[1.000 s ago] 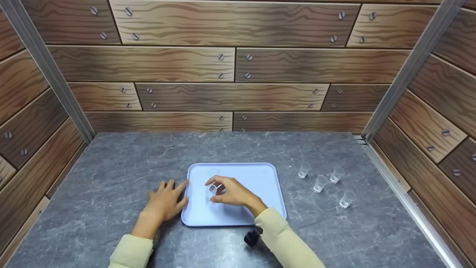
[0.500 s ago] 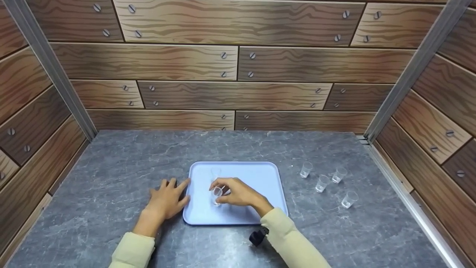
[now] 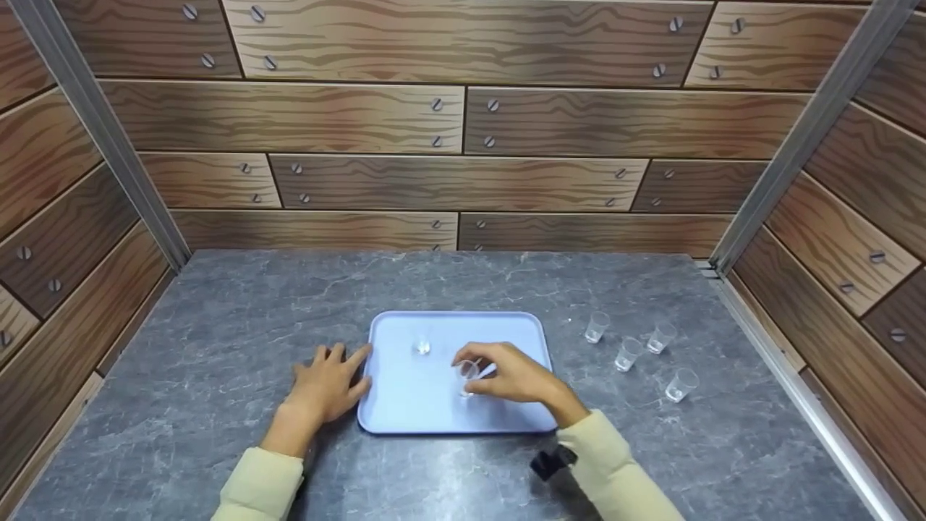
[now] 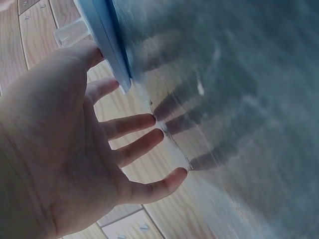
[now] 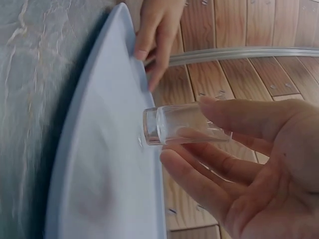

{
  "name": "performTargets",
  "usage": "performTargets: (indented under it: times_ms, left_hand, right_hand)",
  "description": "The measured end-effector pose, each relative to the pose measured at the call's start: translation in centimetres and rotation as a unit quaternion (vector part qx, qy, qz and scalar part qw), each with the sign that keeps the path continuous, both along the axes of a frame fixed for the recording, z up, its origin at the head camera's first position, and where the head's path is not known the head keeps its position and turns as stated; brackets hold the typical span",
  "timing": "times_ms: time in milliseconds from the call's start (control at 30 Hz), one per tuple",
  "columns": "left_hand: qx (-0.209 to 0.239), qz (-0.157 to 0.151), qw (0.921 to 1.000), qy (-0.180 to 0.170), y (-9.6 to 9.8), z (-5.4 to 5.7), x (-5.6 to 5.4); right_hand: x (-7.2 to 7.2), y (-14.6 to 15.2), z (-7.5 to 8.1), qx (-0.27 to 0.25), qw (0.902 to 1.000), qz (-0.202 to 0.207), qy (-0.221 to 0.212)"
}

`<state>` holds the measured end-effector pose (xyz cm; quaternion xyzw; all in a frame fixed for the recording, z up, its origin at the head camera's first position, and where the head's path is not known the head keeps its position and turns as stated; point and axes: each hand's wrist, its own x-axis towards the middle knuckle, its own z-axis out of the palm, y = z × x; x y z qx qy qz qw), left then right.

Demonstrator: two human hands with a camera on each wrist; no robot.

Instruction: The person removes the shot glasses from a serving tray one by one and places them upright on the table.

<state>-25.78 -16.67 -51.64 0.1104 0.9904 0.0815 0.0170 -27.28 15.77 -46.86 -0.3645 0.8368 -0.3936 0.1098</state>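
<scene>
My right hand [image 3: 506, 373] pinches a small clear shot glass [image 5: 184, 123] between thumb and fingers. The glass is upright, its thick base close over the middle of the pale blue tray [image 3: 499, 329]. Another shot glass [image 3: 422, 345] stands on the tray toward its back left. My left hand [image 3: 325, 383] lies with fingers spread on the table, thumb and index finger touching the tray's left edge. In the left wrist view those fingertips [image 4: 113, 83] meet the rim of the tray, while the other fingers reach down to the tabletop.
Several more shot glasses stand on the grey marbled table [image 3: 275, 289] right of the tray, among them a front one [image 3: 681, 386] and a back one [image 3: 597, 328]. Wood-patterned walls [image 3: 362, 116] enclose the table at the back and both sides.
My right hand has moved right across the tray with the shot glass, uncovering the glass at the back left. The left hand keeps its place at the tray's edge.
</scene>
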Motion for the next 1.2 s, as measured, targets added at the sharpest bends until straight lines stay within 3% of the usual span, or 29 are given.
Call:
performTargets:
  times_ms: [433,900,1200]
  left_hand:
    - [0.002,0.000,1.0000,-0.005,0.2,0.0,0.0]
    - [0.003,0.001,1.0000,-0.006,0.2,0.3,-0.2]
    - [0.003,0.000,1.0000,-0.009,0.1,0.2,0.0]
  right_hand:
    - [0.9,5.8,1.2,-0.008,0.9987,-0.048,-0.010]
    - [0.4,9.2,2.6,-0.003,0.9972,-0.075,0.003]
    - [-0.1,11.3,2.8,0.001,0.9932,-0.116,0.011]
